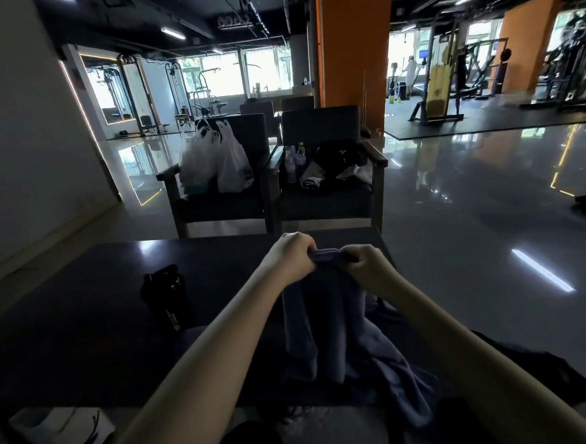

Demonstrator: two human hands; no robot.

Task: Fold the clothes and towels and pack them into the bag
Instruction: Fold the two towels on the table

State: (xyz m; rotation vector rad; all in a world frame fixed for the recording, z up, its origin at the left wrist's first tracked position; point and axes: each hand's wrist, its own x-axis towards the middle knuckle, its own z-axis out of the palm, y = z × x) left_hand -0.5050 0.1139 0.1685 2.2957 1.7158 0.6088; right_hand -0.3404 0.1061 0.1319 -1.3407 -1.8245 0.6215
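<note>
Dim gym hall with a glossy grey floor lay around a dark, smooth table point(84, 303), and both hands were held above its far part. The left hand point(288, 256) was closed like a fist, its fingers curled over the upper edge of a soft, dark blue-grey towel point(328, 322). The right hand point(369, 265) gripped the same edge just beside it, also with curled fingers, so only a short piece of bunched cloth showed between them. From this grip the towel hung down in long folds, and its lower part lay crumpled on the near side of the table, between the forearms. A black crumpled garment point(534, 371) lay near the right forearm. A black plastic shaker bottle point(167, 298) stood upright left of the left forearm, apart from the towel. Beyond the table two dark wooden armchairs stood side by side. The left armchair point(215, 206) carried white plastic bags point(212, 158). The right armchair point(324, 202) carried clear water bottles point(294, 160) and a black heap that I could not identify.
</note>
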